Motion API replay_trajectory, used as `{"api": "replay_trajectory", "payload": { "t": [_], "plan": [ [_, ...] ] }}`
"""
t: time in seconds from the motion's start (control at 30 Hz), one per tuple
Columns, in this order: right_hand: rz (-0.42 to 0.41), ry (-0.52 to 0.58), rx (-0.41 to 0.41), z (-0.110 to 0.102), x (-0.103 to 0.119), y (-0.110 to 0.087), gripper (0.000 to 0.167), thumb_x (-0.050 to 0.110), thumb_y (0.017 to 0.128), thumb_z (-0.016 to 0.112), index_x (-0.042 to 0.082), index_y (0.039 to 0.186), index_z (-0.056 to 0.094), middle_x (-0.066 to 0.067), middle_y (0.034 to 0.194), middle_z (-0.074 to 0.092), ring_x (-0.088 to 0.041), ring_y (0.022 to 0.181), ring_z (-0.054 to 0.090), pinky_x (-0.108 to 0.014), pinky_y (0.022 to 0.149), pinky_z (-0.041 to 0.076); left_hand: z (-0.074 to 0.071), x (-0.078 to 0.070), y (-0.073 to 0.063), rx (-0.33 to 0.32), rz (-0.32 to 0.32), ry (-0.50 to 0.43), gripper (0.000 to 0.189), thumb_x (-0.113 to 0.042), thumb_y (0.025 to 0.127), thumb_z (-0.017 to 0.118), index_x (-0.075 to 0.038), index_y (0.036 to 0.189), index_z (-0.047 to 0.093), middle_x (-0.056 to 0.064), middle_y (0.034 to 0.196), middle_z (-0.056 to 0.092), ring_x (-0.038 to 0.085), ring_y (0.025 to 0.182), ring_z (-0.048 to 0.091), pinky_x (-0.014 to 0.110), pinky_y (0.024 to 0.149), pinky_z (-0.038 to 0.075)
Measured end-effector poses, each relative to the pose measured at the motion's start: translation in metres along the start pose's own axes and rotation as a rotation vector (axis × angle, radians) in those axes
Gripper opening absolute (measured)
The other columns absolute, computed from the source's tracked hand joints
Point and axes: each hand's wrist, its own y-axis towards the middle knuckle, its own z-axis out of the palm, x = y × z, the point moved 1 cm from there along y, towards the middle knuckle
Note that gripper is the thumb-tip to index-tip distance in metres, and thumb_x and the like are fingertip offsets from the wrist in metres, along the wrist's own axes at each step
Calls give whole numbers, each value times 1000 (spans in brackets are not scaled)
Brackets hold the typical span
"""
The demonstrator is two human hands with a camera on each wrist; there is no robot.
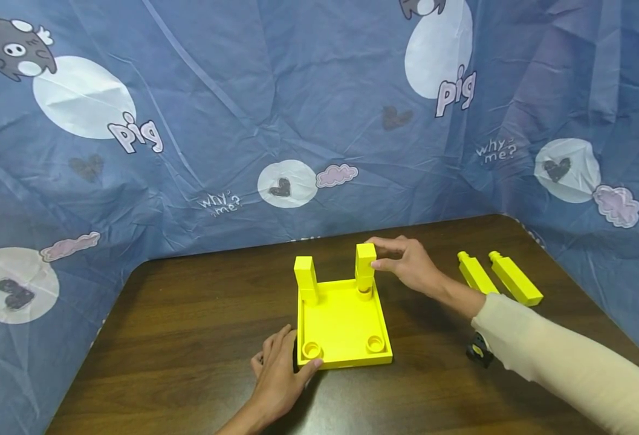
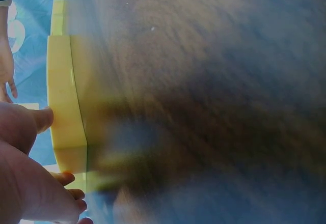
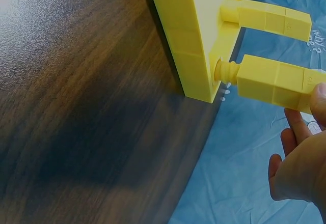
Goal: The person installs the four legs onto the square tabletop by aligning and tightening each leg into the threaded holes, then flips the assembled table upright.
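A square yellow toy tabletop with a raised rim and round corner sockets lies upside down on the table. My left hand grips its near left corner, the thumb on the front edge and the fingers along the left side. At the far right corner my right hand pinches the upper part of a yellow square leg between thumb and fingers. In the right wrist view, this leg's ridged threaded end shows at the socket, partly outside it. Another leg stands upright in the far left corner.
Two loose yellow legs with threaded ends lie at the right of the brown wooden table, beyond my right forearm. Both near sockets hold no leg. A blue printed cloth hangs behind the table and along its sides.
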Motion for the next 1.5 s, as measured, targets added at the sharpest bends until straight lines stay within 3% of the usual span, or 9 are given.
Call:
{"api": "replay_trajectory", "payload": {
  "t": [0.3,0.47,0.7,0.9,1.13,1.37,1.5],
  "plan": [
    [11,13,-2,4,-3,-2,49,9,82,75,12,129,63,-8,118,67,-26,105,51,-55,94,39,1,1,0,-5,4,-2,61,-37,85,72,-8,133,48,16,146,39,34,131,31,59,92,17],
    [17,-18,-37,10,-5,-2,50,13,80,78,12,128,63,-9,110,70,-25,104,52,-52,92,40,2,1,1,-1,-3,-5,63,-37,86,72,-6,135,48,17,146,38,34,132,30,59,93,16],
    [-83,-129,-129,16,-6,-5,46,15,78,81,13,122,68,-2,94,73,-23,95,51,-44,87,34,2,0,0,5,-13,-3,63,-37,86,72,-6,135,48,17,146,38,34,132,30,60,93,15],
    [-174,-264,-127,20,-5,-6,57,18,79,81,12,132,60,-4,110,70,-19,92,47,-43,87,30,1,0,1,11,-25,-4,64,-38,86,72,-6,135,47,16,147,38,34,132,29,60,94,15],
    [-182,-348,-58,18,-3,-3,59,25,84,76,18,138,55,-5,116,68,-20,93,46,-41,84,31,2,0,1,9,-24,1,64,-38,86,71,-6,135,47,16,146,38,34,132,30,59,93,16],
    [-171,-276,-56,15,0,1,47,25,85,75,15,129,62,-6,116,64,-23,101,48,-45,89,32,2,0,1,9,-17,-14,63,-37,86,71,-6,135,48,17,146,38,34,132,29,59,93,15],
    [-112,-194,-77,17,-1,5,38,24,83,77,12,116,64,-4,110,62,-22,103,48,-46,91,37,1,0,0,6,-8,-18,63,-37,86,71,-5,135,48,18,146,38,34,132,30,58,93,15]
  ]
}}
